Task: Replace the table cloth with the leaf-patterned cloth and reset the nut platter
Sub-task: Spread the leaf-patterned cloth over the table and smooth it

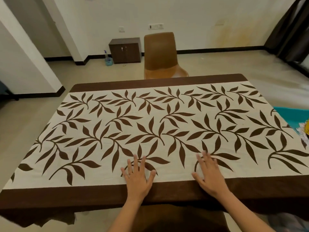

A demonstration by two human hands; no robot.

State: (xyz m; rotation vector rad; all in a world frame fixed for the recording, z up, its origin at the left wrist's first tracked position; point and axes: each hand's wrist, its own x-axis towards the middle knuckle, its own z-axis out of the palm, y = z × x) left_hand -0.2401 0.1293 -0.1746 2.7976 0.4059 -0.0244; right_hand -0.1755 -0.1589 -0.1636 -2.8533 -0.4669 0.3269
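The leaf-patterned cloth (150,128), cream with brown leaves and a dark brown border, lies spread flat over the whole table. My left hand (138,176) rests palm down on it near the front edge, fingers spread, a ring on one finger. My right hand (209,174) lies flat beside it to the right, fingers apart too. Neither hand holds anything. The nut platter is not clearly in view; only a yellow and foil-wrapped thing (305,129) shows at the right edge.
A brown chair (161,56) stands behind the table's far side. A dark low cabinet (125,50) and a spray bottle (107,59) sit by the back wall. A teal surface (292,117) lies at the right, dark curtains (291,29) beyond it.
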